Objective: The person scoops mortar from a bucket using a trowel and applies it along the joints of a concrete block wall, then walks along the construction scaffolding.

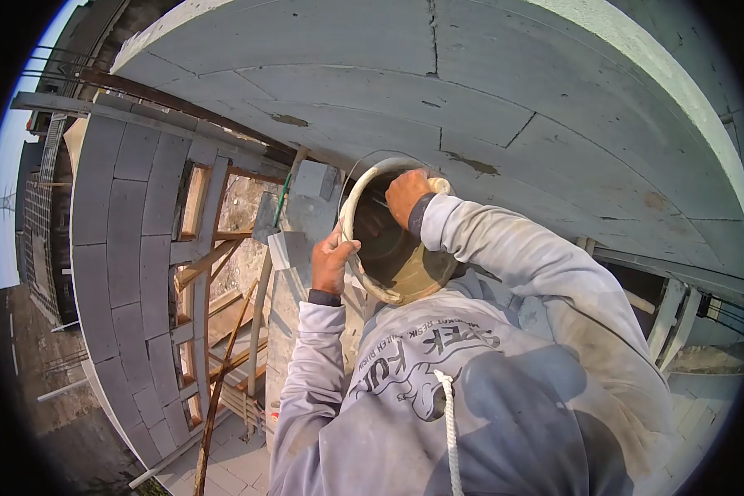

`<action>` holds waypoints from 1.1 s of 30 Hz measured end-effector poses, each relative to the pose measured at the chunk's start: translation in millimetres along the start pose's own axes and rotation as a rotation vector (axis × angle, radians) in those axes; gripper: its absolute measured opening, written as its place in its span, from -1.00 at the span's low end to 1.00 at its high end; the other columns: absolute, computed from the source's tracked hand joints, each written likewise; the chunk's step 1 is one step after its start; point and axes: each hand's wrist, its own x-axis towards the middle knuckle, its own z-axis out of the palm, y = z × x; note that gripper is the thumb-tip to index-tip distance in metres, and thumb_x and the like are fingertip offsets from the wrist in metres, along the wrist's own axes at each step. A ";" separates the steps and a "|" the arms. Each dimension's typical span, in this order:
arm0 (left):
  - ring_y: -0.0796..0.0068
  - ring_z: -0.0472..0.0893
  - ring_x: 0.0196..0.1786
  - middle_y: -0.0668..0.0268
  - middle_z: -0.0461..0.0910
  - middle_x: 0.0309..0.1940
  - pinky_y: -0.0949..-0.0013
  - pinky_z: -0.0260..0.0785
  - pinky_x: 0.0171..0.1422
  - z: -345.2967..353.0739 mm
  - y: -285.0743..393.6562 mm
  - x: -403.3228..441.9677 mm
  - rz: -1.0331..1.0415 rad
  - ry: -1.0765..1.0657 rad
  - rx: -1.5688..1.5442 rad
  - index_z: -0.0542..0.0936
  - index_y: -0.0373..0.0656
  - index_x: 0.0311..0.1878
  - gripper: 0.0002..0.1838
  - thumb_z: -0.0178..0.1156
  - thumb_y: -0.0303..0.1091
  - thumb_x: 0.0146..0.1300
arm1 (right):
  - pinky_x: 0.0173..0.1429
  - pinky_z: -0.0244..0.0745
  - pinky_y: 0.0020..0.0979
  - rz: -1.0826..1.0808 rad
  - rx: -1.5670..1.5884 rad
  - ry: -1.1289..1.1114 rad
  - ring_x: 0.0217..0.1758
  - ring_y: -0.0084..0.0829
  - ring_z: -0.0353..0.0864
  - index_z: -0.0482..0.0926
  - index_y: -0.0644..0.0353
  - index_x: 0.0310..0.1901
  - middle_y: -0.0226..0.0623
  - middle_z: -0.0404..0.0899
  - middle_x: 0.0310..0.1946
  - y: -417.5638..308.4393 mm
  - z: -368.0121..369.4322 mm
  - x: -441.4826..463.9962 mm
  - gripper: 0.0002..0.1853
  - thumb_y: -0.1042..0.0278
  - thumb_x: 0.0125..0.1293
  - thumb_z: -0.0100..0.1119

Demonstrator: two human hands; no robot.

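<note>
A round bucket (405, 277) with a pale, mortar-crusted rim and a thin wire handle is tilted against the front of my body. My left hand (331, 263) grips its rim at the left side, thumb over the edge. At the bucket's upper right, my right hand (407, 197) is closed with the knuckles up, over the opening; what it holds, if anything, is hidden. Wet greyish material shows inside the bucket, partly in shadow.
A grey block wall (372, 99) curves across the top. Another block wall (128, 248) with openings stands at the left. Wooden poles (223, 372) and timber lie between. A loose block (289, 250) sits left of the bucket. A beam and braces (674, 318) are at the right.
</note>
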 end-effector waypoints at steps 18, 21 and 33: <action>0.72 0.42 -0.34 0.44 0.55 -0.35 0.59 0.28 -0.18 32.8 16.3 7.1 0.125 -0.132 0.235 0.59 -0.37 -0.10 -0.64 0.16 -0.42 -0.01 | -0.40 0.43 -0.26 -0.302 0.027 0.181 -0.44 -0.35 0.60 0.59 0.04 -0.65 -0.33 0.54 -0.64 6.4 41.4 -84.8 -0.90 0.29 -0.12 0.17; 0.71 0.43 -0.29 0.42 0.55 -0.26 0.58 0.29 -0.14 32.3 4.9 15.9 0.197 -0.117 0.162 0.54 -0.38 0.01 -0.55 0.17 -0.41 0.00 | -0.37 0.47 -0.28 -0.236 0.230 0.317 -0.42 -0.29 0.62 0.60 0.12 -0.59 -0.22 0.58 -0.58 53.2 36.5 -98.5 -0.90 0.32 -0.08 0.14; 0.77 0.35 -0.42 0.40 0.55 -0.26 0.64 0.21 -0.30 73.9 12.2 30.1 0.117 -0.218 0.333 0.53 -0.40 0.02 -0.57 0.17 -0.44 0.03 | -0.34 0.45 -0.29 0.105 -0.040 -0.053 -0.25 -0.28 0.62 0.69 0.04 -0.40 -0.29 0.63 -0.43 51.6 64.1 -96.8 -0.82 0.30 0.10 0.07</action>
